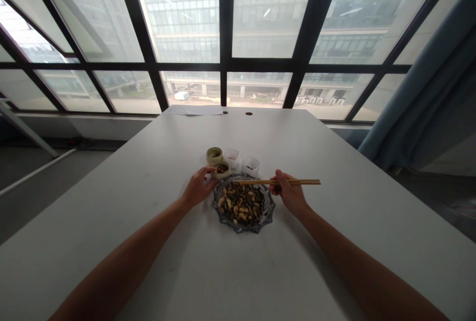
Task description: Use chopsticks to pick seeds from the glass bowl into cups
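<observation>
A scalloped glass dish [243,205] full of mixed nuts and dark seeds sits on the white table [238,261] in front of me. My right hand [289,193] is closed on a pair of wooden chopsticks [277,182], held level above the far edge of the dish with the tips pointing left. My left hand [198,187] pinches the rim of a small beige bowl [222,169] holding a few nuts, just beyond the dish. Behind it stand a green cup [214,154] and two white square cups [251,165].
A sheet of paper [195,110] lies at the table's far edge beside two round cable holes [248,113]. Large dark-framed windows fill the back. A blue curtain [435,93] hangs at the right. The floor drops away on both sides of the table.
</observation>
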`<state>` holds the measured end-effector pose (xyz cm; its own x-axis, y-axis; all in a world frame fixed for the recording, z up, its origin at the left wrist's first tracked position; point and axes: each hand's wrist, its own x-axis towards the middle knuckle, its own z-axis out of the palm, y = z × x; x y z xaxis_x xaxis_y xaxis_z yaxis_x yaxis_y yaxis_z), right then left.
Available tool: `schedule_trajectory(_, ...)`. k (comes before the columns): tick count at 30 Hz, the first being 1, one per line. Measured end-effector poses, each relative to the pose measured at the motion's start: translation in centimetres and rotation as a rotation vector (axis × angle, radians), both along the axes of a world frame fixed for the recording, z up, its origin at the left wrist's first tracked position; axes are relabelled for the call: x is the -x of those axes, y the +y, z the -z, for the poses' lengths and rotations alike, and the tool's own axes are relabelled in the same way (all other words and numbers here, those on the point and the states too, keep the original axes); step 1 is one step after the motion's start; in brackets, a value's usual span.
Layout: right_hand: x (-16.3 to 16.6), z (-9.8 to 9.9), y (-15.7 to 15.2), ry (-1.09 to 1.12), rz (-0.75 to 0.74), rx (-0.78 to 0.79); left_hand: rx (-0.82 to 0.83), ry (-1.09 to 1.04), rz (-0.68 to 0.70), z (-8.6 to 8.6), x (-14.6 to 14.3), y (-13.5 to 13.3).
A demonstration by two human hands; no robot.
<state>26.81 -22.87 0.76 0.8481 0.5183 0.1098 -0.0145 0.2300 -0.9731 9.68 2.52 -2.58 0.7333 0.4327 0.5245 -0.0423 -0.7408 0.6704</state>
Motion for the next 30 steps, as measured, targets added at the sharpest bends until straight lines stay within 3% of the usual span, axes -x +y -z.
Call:
schedule_trajectory(17, -0.3, 0.6, 0.2, 0.036, 0.014, -0.006, -0.003, 0.005, 0.000, 0.1, 0.0, 0.1)
schedule_trajectory(30, -0.3, -1.2, -0.2, -0.114, 0.090, -0.102, -0.022, 0.014, 0.015, 0.1, 0.1, 0.1)
